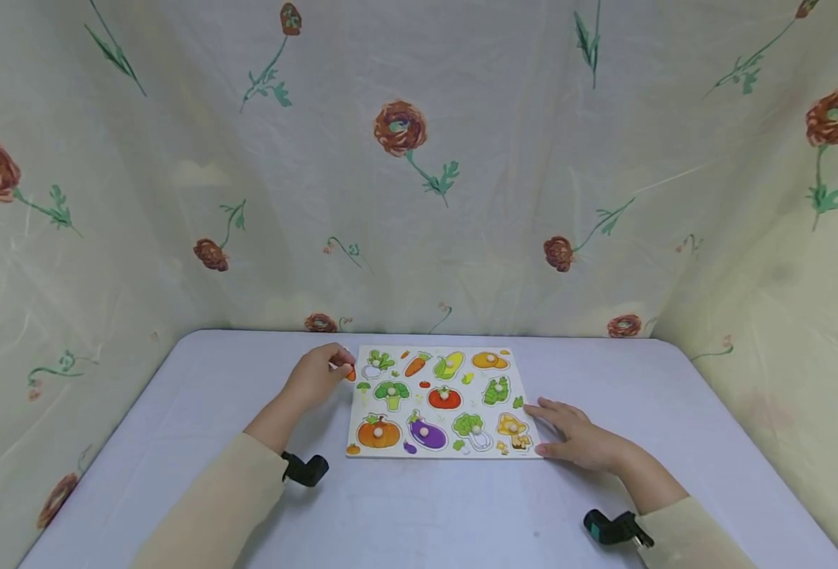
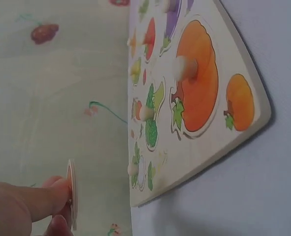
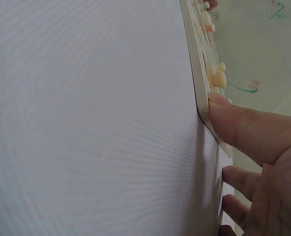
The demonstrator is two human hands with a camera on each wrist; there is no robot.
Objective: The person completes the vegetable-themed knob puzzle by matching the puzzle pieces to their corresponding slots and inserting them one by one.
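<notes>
A white wooden peg puzzle board (image 1: 419, 411) with vegetable pictures lies flat on the table. Beyond its upper left corner, my left hand (image 1: 317, 378) pinches a thin orange puzzle piece (image 1: 351, 373), held raised. The left wrist view shows this piece (image 2: 73, 196) edge-on, its face mostly hidden. At the board's right side, my right hand (image 1: 577, 435) rests with fingers spread. Its thumb (image 3: 234, 120) presses the near right corner, and the other fingers reach along the right edge. Knobs stand on the pumpkin (image 1: 379, 433), eggplant (image 1: 428, 434), tomato (image 1: 444, 398) and several other pieces.
The table (image 1: 447, 514) wears a pale cloth. Behind it and at both sides hangs a flower-printed curtain (image 1: 490, 197). Small black wrist cameras sit by the left sleeve (image 1: 213, 498) and the right sleeve (image 1: 689, 537).
</notes>
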